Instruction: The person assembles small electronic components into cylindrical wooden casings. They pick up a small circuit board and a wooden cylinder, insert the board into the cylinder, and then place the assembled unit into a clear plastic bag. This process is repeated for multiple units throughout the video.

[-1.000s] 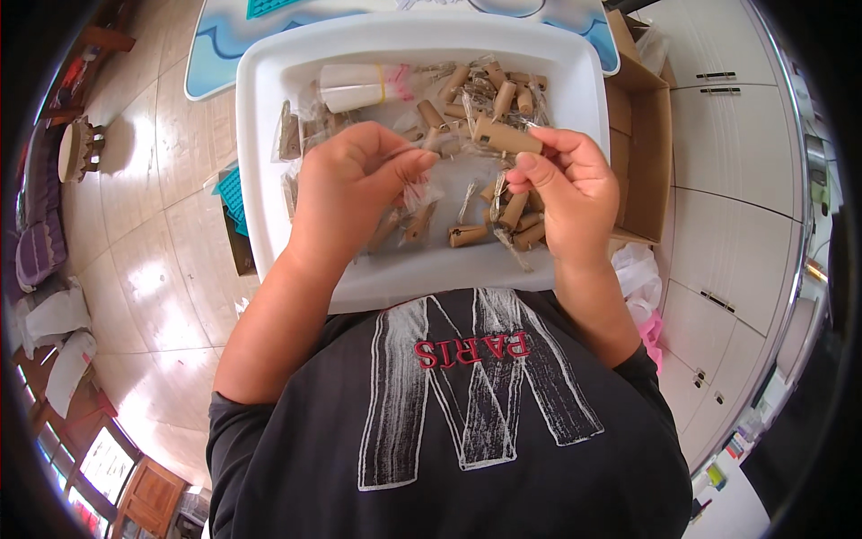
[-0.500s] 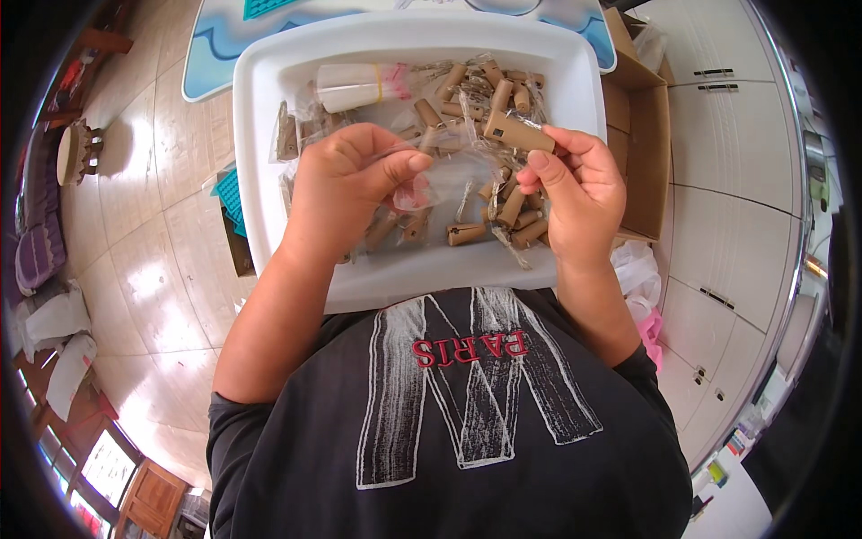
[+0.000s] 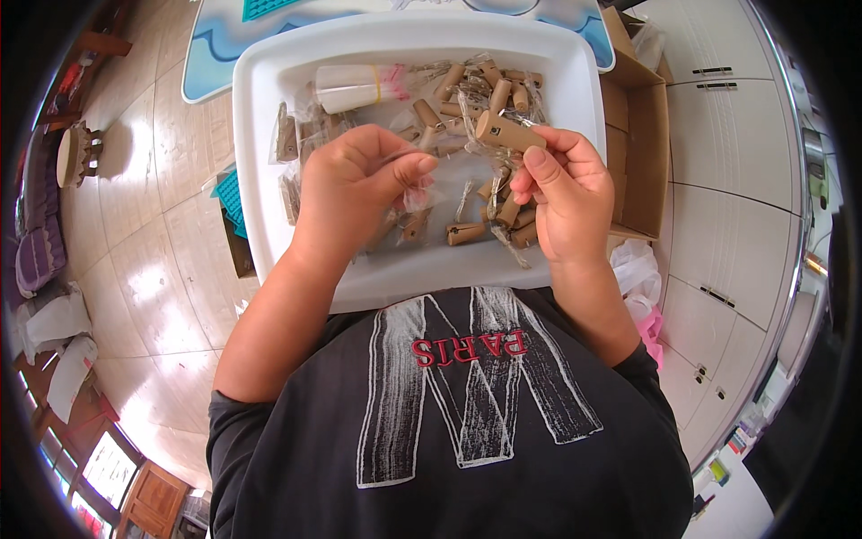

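Over a white plastic tub, my right hand pinches a tan cork-shaped string light between thumb and fingers. A small dark square shows on the light's side, and its thin wire bundle hangs below. My left hand is closed on a clear plastic bag with pink on it, partly hidden by the fingers. Beneath both hands, several more cork lights lie loose with their wires. At the tub's far side rests a stack of clear bags bound with a yellow band.
Bagged lights lie along the tub's left wall. Behind the tub is a blue and white table. An open cardboard box stands to the right, before white cabinets. Teal textured pieces sit at the left.
My right hand has moved slightly left and down, bringing the cork light nearer the left hand and turning its end more into view. The left hand stays almost in place with the bag.
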A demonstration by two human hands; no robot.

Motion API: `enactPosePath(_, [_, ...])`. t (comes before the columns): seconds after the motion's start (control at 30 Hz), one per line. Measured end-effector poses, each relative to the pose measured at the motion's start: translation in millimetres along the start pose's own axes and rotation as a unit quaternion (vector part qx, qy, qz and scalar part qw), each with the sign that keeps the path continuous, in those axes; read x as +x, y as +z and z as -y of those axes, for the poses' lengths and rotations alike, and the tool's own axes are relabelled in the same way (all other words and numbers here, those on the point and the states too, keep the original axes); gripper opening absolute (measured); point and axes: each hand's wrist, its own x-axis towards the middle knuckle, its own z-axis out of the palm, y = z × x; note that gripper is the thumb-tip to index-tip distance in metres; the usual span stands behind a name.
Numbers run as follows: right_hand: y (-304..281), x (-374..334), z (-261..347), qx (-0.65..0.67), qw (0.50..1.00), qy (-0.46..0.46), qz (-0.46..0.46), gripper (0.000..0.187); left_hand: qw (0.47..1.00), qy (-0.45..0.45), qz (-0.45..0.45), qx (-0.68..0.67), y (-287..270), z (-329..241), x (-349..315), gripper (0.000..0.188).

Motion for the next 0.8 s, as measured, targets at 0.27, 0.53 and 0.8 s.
enactPosePath(0.27, [-11.1, 1.2, 3.2, -0.060, 0.995, 0.058, 0.047, 0.022, 1.000, 0.005, -0.020, 0.023, -0.8, -2.5, -0.3, 0.012])
enactPosePath(0.53, [-0.8, 1.5, 7.4, -0.139, 0.985, 0.046, 0.097, 0.021, 0.990, -0.050, 0.120, 0.056, -1.6, 0.5, 3.4, 0.025])
enactPosePath(0.8, [-5.7, 14.7, 11.3, -0.256, 0.948, 0.032, 0.186, 0.020, 0.977, -0.138, 0.162, 0.015, -0.6, -4.3, 3.4, 0.033])
